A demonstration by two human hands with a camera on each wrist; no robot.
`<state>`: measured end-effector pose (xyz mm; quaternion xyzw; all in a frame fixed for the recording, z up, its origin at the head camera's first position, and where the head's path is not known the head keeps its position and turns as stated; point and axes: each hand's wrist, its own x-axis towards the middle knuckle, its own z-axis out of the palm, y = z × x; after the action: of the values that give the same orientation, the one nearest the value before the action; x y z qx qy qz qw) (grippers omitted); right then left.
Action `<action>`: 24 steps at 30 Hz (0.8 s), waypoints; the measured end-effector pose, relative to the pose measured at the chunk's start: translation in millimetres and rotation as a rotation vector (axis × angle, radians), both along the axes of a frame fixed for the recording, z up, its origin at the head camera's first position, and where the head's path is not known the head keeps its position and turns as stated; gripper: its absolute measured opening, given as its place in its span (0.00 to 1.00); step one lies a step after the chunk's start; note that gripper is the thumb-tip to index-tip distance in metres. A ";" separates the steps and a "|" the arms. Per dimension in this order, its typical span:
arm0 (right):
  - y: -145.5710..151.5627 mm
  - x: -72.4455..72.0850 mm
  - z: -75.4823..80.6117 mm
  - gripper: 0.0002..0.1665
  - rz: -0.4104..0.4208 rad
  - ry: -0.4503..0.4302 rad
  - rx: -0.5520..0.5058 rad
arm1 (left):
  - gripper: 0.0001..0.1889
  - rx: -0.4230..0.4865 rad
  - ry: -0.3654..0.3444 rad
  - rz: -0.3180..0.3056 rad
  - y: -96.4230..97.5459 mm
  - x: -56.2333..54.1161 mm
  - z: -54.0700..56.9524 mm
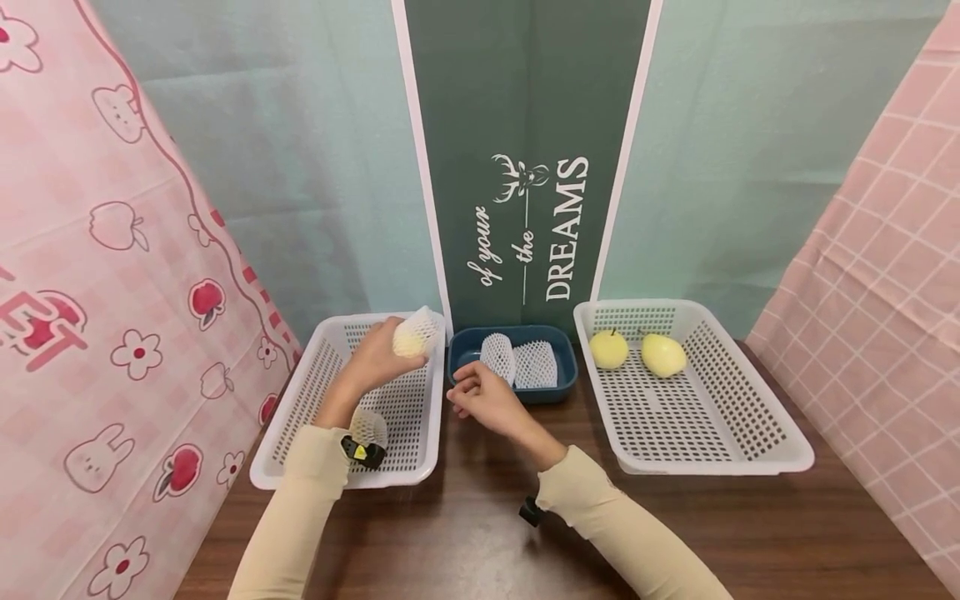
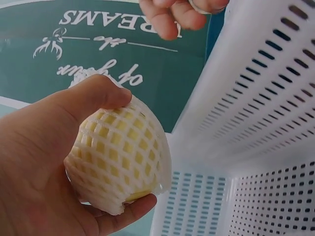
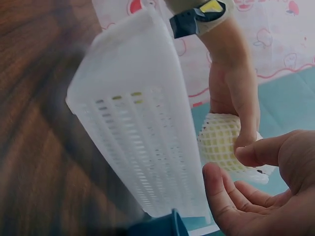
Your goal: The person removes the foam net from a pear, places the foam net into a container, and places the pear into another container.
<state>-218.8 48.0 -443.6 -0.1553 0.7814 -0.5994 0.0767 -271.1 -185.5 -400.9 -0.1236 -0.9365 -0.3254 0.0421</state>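
Note:
My left hand (image 1: pixel 375 360) grips a yellow pear (image 2: pixel 125 147) wrapped in a white foam net (image 1: pixel 424 327), above the right side of the left white basket (image 1: pixel 438 400). In the left wrist view, thumb and fingers curl round the net, and yellow fruit shows through its mesh. My right hand (image 1: pixel 489 400) hovers at the front of the blue bin (image 1: pixel 543 398), its fingers loosely bent and nothing between them. Two white foam nets (image 1: pixel 498 358) lie in that bin. Another netted fruit (image 1: pixel 367 425) sits in the left basket, partly hidden by the left wrist.
On the right stands another white basket (image 1: pixel 750 463) with two bare yellow pears (image 1: pixel 663 356) near its back. Both baskets and the bin rest on a dark wooden table (image 1: pixel 457 533). Printed cloths hang behind and at both sides.

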 end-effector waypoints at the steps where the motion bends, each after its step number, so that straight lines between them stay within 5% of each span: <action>1: 1.2 -0.9 1.7 0.19 -0.005 0.000 -0.001 | 0.42 0.000 0.001 -0.003 1.5 0.4 0.9; 14: 8.4 -7.6 11.9 0.20 -0.061 0.088 0.064 | 0.42 -0.007 0.030 0.005 23.9 7.9 8.0; 24: 14.3 -11.6 13.8 0.26 -0.054 0.113 0.020 | 0.41 0.092 0.045 -0.032 44.3 16.1 12.8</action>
<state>-230.3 62.3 -429.8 -0.1669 0.7943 -0.5839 0.0179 -255.1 -141.2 -388.1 -0.1437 -0.9173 -0.3659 0.0638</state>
